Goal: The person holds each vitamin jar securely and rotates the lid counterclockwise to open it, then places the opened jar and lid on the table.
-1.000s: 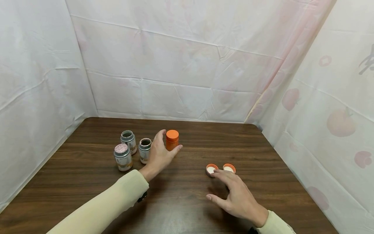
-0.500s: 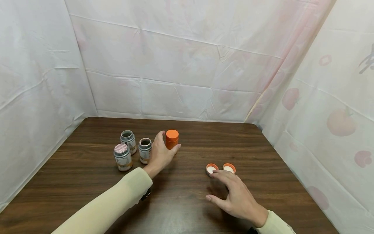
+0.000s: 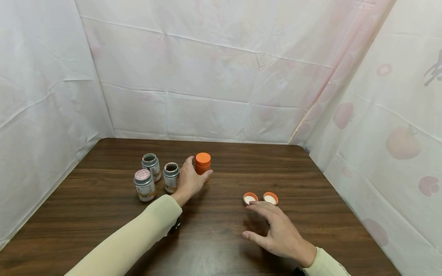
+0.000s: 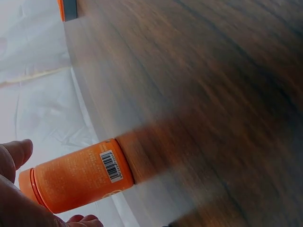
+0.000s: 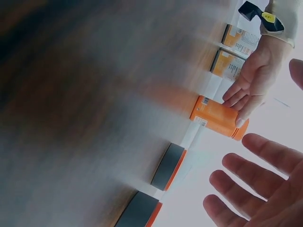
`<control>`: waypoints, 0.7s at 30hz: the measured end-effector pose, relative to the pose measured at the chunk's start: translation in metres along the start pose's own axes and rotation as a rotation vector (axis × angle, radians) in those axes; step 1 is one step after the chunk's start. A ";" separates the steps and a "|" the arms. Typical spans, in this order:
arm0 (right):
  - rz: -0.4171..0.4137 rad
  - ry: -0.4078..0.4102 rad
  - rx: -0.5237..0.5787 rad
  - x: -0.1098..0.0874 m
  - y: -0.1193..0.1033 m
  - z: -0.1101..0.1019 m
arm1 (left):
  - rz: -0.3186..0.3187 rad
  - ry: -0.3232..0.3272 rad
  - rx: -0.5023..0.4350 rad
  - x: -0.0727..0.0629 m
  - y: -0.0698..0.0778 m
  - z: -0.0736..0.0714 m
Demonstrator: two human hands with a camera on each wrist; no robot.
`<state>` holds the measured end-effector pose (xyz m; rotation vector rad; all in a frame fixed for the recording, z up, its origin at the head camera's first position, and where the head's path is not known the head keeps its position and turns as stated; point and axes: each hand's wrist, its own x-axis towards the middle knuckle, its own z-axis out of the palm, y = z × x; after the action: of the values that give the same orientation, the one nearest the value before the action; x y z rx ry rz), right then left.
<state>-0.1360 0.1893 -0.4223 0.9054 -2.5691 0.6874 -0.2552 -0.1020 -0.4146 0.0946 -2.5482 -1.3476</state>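
An orange bottle [image 3: 203, 162] with an orange cap stands upright on the table. Around its near left side my left hand [image 3: 190, 178] spreads thumb and fingers. The left wrist view shows the thumb [image 4: 20, 152] apart from the bottle; contact elsewhere cannot be told. My right hand [image 3: 276, 230] hovers with fingers relaxed and holds nothing. Just beyond its fingertips two lids [image 3: 250, 197] [image 3: 271, 198], orange-rimmed and white inside, lie inner side up. The right wrist view shows the right fingers [image 5: 246, 168] extended and the lids' dark grey sides [image 5: 169, 165].
Left of my left hand stand three grey jars. Two have uncovered mouths, the rear jar [image 3: 151, 167] and the one beside the hand [image 3: 171, 177]. The front left jar [image 3: 145, 185] has a patterned pink-white seal. White sheets [image 3: 207, 76] hang around the brown table [image 3: 221, 253].
My left hand and sleeve have shifted slightly, with the thumb and fingers coming a little lower and nearer the bottle. The bottle, the lids and my right hand are practically where they were.
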 end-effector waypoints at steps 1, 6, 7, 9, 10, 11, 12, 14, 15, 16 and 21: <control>-0.004 -0.004 -0.001 0.000 0.000 0.000 | -0.002 -0.003 -0.003 0.001 0.000 0.000; -0.038 -0.022 -0.009 0.000 0.000 0.000 | -0.015 0.002 -0.006 0.004 -0.002 0.002; -0.041 -0.028 -0.011 0.000 0.000 0.000 | -0.018 0.004 -0.004 0.005 -0.003 0.003; -0.055 -0.042 -0.014 0.000 0.000 0.000 | -0.022 0.002 -0.001 0.007 -0.004 0.003; -0.063 -0.050 -0.018 0.000 0.000 0.000 | -0.024 0.000 0.000 0.008 -0.005 0.004; -0.065 -0.061 -0.022 -0.001 0.000 0.000 | -0.025 -0.002 0.000 0.009 -0.006 0.004; -0.063 -0.072 -0.027 -0.001 0.000 0.000 | -0.027 -0.004 -0.001 0.009 -0.006 0.004; -0.068 -0.094 -0.034 -0.002 -0.001 0.000 | -0.031 -0.011 -0.005 0.011 -0.007 0.005; -0.071 -0.101 -0.037 -0.002 -0.001 0.000 | -0.034 -0.012 -0.005 0.011 -0.008 0.005; -0.069 -0.108 -0.039 -0.002 -0.002 0.000 | -0.035 -0.013 -0.004 0.012 -0.008 0.005; -0.074 -0.118 -0.043 -0.002 -0.002 0.000 | -0.039 -0.021 -0.005 0.014 -0.010 0.007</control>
<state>-0.1337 0.1888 -0.4224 1.0506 -2.6269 0.5718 -0.2706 -0.1049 -0.4241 0.1306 -2.5730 -1.3758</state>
